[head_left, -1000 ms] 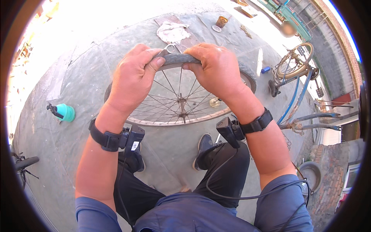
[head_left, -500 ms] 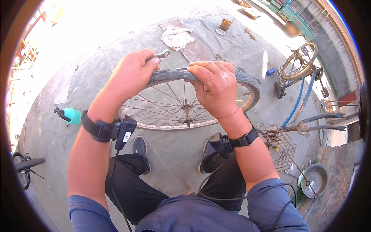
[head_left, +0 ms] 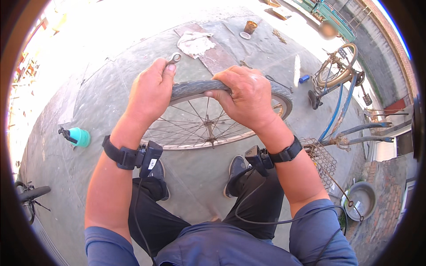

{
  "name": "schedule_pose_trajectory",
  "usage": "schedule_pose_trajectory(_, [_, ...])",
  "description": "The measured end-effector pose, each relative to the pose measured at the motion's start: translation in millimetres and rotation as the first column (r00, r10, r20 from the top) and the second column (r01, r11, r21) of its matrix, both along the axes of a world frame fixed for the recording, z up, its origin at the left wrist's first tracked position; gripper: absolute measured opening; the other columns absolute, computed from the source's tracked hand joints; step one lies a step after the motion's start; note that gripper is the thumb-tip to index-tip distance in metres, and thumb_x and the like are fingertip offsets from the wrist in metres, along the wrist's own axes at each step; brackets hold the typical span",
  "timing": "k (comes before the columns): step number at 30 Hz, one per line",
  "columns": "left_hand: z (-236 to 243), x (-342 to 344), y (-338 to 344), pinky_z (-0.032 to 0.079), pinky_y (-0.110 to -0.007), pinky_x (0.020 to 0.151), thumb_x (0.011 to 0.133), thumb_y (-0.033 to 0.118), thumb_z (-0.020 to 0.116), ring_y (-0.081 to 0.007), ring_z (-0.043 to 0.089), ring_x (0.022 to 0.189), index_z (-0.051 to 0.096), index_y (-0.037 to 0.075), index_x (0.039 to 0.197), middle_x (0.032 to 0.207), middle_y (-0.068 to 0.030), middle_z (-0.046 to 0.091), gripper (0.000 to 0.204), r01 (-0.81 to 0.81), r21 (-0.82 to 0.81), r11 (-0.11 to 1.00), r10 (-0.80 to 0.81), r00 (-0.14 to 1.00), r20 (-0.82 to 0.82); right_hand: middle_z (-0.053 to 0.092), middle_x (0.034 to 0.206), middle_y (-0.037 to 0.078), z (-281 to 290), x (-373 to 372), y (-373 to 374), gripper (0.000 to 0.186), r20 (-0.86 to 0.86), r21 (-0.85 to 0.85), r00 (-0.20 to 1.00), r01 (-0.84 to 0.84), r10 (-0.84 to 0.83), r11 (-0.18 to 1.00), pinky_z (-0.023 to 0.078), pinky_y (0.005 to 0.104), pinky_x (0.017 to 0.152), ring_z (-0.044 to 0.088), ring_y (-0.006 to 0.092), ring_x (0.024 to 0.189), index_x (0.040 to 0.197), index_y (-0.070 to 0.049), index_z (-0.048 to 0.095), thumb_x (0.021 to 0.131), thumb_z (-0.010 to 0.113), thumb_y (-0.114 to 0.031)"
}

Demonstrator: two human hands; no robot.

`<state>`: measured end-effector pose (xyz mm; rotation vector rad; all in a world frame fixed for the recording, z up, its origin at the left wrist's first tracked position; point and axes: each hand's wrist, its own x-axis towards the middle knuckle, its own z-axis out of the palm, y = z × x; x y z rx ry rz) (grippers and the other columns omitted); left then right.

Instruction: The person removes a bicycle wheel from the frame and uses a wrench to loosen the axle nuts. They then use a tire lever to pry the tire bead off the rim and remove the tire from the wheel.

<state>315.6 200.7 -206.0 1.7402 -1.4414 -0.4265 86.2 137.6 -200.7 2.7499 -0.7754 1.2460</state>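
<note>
A spoked bicycle wheel with a thin metal rim (head_left: 177,146) is tilted between my arms, above my shoes. Its dark, worn tyre (head_left: 194,89) runs along the far side. My left hand (head_left: 151,91) is closed around a ring spanner (head_left: 176,58), whose ring end sticks up past the thumb; the rest of the spanner is hidden in the fist. This fist is against the tyre's left part. Over the tyre's top, right of the middle, my right hand (head_left: 248,95) is clamped, with fingers above and thumb below at the rim.
A teal bottle (head_left: 80,137) stands on the left. Rightward are a blue bicycle frame (head_left: 339,108), a wire basket (head_left: 317,159) and a grey basin (head_left: 360,201). Farther off lie a white cloth (head_left: 194,43), a rusty can (head_left: 250,27) and a small blue cylinder (head_left: 304,79). Cables trail from both wrists.
My left hand has turned, so the spanner's ring end now points up more and sits farther left. The right hand has shifted its grip, and its thumb now shows under the tyre.
</note>
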Motion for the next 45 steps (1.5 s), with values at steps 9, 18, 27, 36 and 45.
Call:
schedule_pose_trajectory(9, [-4, 8, -6, 0.048, -0.036, 0.072, 0.11, 0.025, 0.052, -0.0194, 0.06, 0.075, 0.061, 0.001, 0.1, 0.08, -0.0102, 0.063, 0.028, 0.056, -0.02, 0.998, -0.057, 0.998, -0.011, 0.069, 0.074, 0.008, 8, 7, -4, 0.032, -0.044, 0.104, 0.999, 0.035, -0.031, 0.994, 0.052, 0.0445, 0.059, 0.069, 0.0326, 0.07, 0.08, -0.011, 0.072, 0.079, 0.085, -0.04])
schedule_pose_trajectory(18, [-14, -20, 10, 0.05, -0.042, 0.064, 0.107, 0.021, 0.06, -0.0356, 0.065, 0.071, 0.061, 0.006, 0.101, 0.076, -0.0133, 0.065, 0.016, 0.078, -0.49, 0.868, 0.027, 0.979, 0.202, 0.071, 0.075, 0.012, 19, 5, -17, 0.035, -0.133, 0.266, 0.99, 0.084, -0.05, 0.96, 0.052, 0.0456, 0.061, 0.07, 0.0341, 0.071, 0.081, -0.009, 0.075, 0.081, 0.083, -0.043])
schedule_pose_trajectory(27, [-4, -12, -7, 0.05, -0.048, 0.067, 0.109, 0.026, 0.054, -0.0428, 0.065, 0.074, 0.058, 0.007, 0.1, 0.08, -0.0184, 0.066, 0.021, 0.098, -0.247, 0.964, -0.042, 0.974, 0.224, 0.07, 0.074, 0.015, 21, 9, -27, 0.042, -0.18, 0.272, 0.984, 0.051, -0.001, 0.961, 0.053, 0.0472, 0.063, 0.069, 0.0375, 0.073, 0.075, -0.007, 0.07, 0.083, 0.08, -0.047])
schedule_pose_trajectory(36, [-3, 10, -29, 0.048, -0.05, 0.073, 0.11, 0.029, 0.052, -0.0462, 0.061, 0.082, 0.055, 0.002, 0.096, 0.084, -0.0244, 0.063, 0.03, 0.256, -0.132, 0.958, -0.237, 0.961, 0.144, 0.068, 0.071, 0.019, 34, 15, -37, 0.049, -0.294, 0.481, 0.952, 0.067, 0.088, 0.874, 0.054, 0.0489, 0.066, 0.069, 0.0399, 0.073, 0.076, -0.004, 0.07, 0.091, 0.072, -0.051])
schedule_pose_trajectory(45, [5, 14, -33, 0.048, -0.036, 0.079, 0.112, 0.025, 0.051, -0.0195, 0.056, 0.082, 0.061, 0.0, 0.106, 0.086, -0.0094, 0.058, 0.027, 0.215, -0.002, 0.977, -0.214, 0.973, 0.085, 0.07, 0.075, 0.019, 37, 27, -47, 0.06, -0.457, 0.389, 0.888, 0.145, 0.053, 0.91, 0.055, 0.0503, 0.071, 0.07, 0.0407, 0.078, 0.08, -0.005, 0.073, 0.097, 0.058, -0.06])
